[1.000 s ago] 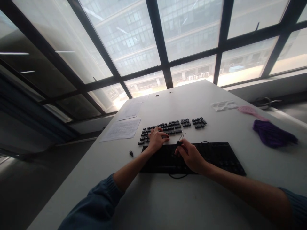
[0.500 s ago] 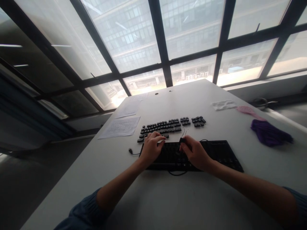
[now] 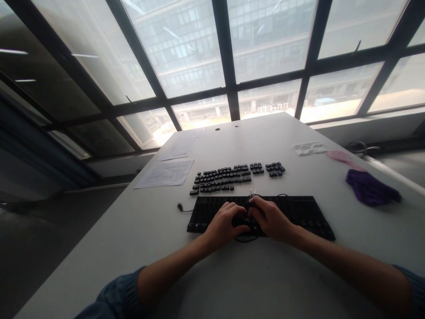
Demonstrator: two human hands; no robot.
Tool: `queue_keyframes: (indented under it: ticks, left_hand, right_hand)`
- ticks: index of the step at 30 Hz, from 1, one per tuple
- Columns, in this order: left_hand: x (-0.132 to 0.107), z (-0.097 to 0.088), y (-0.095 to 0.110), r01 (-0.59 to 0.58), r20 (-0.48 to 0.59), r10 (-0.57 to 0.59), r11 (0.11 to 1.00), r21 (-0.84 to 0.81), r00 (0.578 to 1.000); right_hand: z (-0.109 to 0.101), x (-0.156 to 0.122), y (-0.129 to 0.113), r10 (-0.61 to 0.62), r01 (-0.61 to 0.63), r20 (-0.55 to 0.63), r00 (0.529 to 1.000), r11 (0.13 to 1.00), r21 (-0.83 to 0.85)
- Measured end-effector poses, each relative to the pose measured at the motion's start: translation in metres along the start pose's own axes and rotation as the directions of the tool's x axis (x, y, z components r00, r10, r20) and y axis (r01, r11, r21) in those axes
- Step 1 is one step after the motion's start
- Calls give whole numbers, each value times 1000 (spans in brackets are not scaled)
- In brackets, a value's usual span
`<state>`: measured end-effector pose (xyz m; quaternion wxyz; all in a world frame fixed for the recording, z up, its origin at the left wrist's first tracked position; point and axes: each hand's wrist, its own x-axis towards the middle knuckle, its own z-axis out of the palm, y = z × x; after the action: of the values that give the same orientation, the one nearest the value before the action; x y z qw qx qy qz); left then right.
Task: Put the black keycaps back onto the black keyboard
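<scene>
A black keyboard [image 3: 303, 217] lies on the white table, with its middle partly behind my hands. My right hand [image 3: 274, 221] is closed on a keycap puller [image 3: 253, 193] over the middle of the keyboard; its thin wire ends stick up past the fingers. Just left of it, my left hand [image 3: 224, 223] rests at the keyboard with thumb and fingers apart, the fingertips close to the puller. Whether they touch a key is too dark to tell. Behind the keyboard, loose black keycaps [image 3: 222, 177] stand in rows and groups.
A USB plug [image 3: 179, 206] on its cable lies left of the keyboard. Written paper sheets [image 3: 166, 173] lie at the table's left edge. Toward the right edge are a white cloth [image 3: 309, 149], a pink item [image 3: 341, 157] and a purple cloth [image 3: 370, 188]. Large windows stand beyond.
My left hand has moved right and down, from beside the loose keycaps to the middle of the keyboard next to my right hand. The puller has tilted and its handle is now more hidden.
</scene>
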<state>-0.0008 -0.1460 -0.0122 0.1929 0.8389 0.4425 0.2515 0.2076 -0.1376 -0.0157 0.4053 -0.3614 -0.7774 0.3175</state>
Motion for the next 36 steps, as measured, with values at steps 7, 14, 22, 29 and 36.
queue_keyframes:
  ticks: [7,14,22,29,36]
  left_hand:
    - [-1,1,-1,1,-11,-1,1000,-22,1000]
    - [3,-1,0,-11,19,11,1000,-21,1000]
    - [15,2,3,-95,111,93,995,15,989]
    - [6,13,1,-91,0,91,996,-5,996]
    - [2,19,-5,-89,-183,77,994,-58,980]
  right_hand:
    - [-2,3,2,30,-29,47,998,999,-21]
    - [3,0,5,-115,128,131,985,987,-96]
    - [5,-5,16,-278,304,176,944,941,-145]
    - [2,-6,16,-142,144,50,989,989,-36]
    - [5,-2,15,-25,24,-64,998,1000,-18]
